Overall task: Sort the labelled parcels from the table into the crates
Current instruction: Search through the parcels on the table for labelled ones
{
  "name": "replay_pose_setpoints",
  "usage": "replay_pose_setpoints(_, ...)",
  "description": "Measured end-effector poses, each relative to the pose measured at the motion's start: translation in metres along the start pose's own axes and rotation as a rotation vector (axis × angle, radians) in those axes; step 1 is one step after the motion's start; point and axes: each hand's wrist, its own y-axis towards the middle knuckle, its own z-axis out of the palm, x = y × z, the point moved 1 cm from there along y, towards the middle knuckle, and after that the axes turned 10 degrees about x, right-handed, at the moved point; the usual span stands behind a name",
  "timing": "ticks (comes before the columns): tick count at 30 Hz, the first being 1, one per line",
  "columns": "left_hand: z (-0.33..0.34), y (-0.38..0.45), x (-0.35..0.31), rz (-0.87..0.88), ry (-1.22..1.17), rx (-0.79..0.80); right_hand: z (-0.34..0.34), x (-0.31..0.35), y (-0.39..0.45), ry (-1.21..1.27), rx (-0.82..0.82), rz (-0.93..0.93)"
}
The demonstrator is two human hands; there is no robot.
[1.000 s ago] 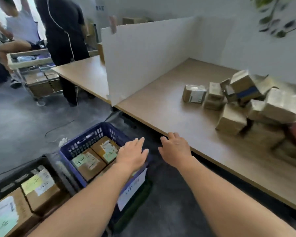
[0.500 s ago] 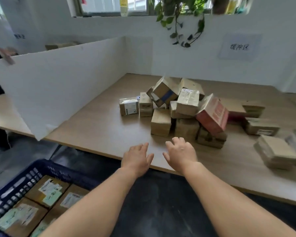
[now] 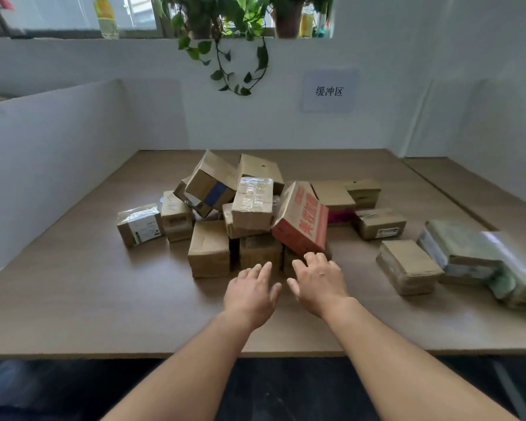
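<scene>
Both my grips, left (image 3: 251, 291) and right (image 3: 318, 279), spread wide and empty at frame centre, ready to lift a parcel (image 3: 260, 250) off the surface (image 3: 73, 299).

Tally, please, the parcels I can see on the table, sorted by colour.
Brown cardboard boxes: at least 13, since the pile hides some
Red-printed box: 1
Greenish plastic-wrapped parcels: 2
Total: at least 16
</scene>
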Motion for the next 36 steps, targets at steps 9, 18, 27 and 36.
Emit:
replay_pose_setpoints(9,-0.008,0.072,-0.017,-0.053,-0.197,-0.103,0.006,-0.075,0.038,0.008,0.076,0.169)
replay_pose_setpoints(18,-0.047,0.102,-0.054,-0.169,-0.368,-0.391,0.011,-0.109,0.068,0.386,0.153,0.205)
replay_pose_setpoints(27,-0.04,0.115,-0.066,-0.241,-0.38,-0.198,0.007,-0.124,0.095,0.987,0.099,0.336)
replay_pose_setpoints(36,-0.006,0.093,-0.072,-0.365,-0.726,-0.095,0.032,-0.147,0.084,1.156,0.218,0.174)
